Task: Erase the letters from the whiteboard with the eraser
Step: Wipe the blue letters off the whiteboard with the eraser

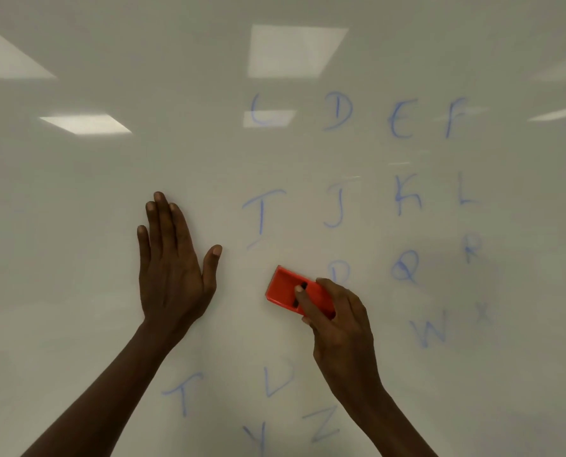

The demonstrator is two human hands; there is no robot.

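Overhead, ceiling lights (294, 49) glare on the whiteboard (77, 199) (left hand (172, 258) flat, right hand (337, 321) gripping eraser (283, 288)).

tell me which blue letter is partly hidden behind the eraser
The P, directly below the J. Only its upper loop shows above the red eraser held in the right hand; every other letter, like the neighbouring Q, is fully visible.

My right hand (337, 324) covers the near end of the red rectangular plastic eraser (288, 290) and the foot of the faint blue letter P (339, 270); the blue Y (256, 437) is cut by the bottom edge; R (472, 249) and X (482, 313) are smudged.
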